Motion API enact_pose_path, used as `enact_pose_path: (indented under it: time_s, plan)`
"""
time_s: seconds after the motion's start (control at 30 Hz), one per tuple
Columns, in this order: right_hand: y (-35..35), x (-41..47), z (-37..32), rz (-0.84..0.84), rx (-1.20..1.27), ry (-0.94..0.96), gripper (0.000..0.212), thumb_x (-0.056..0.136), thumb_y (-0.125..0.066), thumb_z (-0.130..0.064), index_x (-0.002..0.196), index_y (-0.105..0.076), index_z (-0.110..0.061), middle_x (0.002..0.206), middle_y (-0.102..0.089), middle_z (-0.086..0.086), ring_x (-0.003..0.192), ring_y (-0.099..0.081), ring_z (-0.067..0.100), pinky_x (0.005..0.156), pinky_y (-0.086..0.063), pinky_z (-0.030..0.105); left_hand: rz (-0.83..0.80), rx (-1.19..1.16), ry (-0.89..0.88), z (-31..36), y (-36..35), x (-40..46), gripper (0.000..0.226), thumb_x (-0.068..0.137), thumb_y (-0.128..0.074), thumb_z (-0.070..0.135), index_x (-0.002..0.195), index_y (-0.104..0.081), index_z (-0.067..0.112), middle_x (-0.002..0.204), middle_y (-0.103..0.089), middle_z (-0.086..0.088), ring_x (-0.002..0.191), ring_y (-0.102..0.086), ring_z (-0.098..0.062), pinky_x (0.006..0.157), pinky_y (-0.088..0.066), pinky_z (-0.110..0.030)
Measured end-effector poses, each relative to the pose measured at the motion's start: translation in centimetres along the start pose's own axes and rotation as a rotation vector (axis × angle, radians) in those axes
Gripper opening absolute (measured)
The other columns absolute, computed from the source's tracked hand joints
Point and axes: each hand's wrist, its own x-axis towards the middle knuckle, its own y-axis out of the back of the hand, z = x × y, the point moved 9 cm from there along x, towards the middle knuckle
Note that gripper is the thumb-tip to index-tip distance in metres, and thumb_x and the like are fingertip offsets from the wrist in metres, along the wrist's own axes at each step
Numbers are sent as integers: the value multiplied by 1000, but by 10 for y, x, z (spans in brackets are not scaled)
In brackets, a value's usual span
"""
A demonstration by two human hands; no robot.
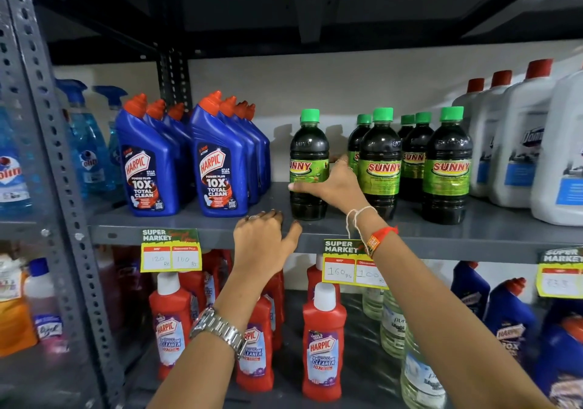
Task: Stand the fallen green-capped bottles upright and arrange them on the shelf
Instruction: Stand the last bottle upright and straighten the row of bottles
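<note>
Standing upright near the front of the grey shelf (195,219), one green-capped bottle (309,162) is gripped around its label by the right hand (331,187), thumb in front and fingers wrapped behind. Five more green-capped bottles (446,169) are seen upright in a cluster just to its right. The left hand (262,244) is laid on the shelf's front edge, fingers loosely curled, holding nothing. Blue Harpic bottles (220,169) are ranged to the left, white jugs (517,143) to the right.

Head view faces the grey shelf (441,235) closely, looking slightly downward.
</note>
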Motion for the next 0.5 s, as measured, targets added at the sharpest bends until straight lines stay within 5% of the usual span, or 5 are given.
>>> enact_pose_path:
  time_s: [0.27, 0.5]
  plan:
    - [-2, 6, 7, -106, 287, -95, 67, 63, -82, -16, 106, -30, -17, 88, -50, -8, 76, -48, -2, 61, -37, 12, 13, -2, 12, -1, 1, 0, 55, 83, -28, 51, 94, -69, 16, 92, -73, -3, 85, -65, -20, 73, -44, -30]
    - [16, -20, -8, -40, 189, 53, 74, 67, -78, -16, 127, -35, -11, 84, -45, -18, 84, -51, 3, 75, -40, 14, 30, -16, 10, -1, 2, 1, 60, 82, -25, 53, 96, -69, 16, 94, -73, -4, 85, -65, -22, 73, -43, -31]
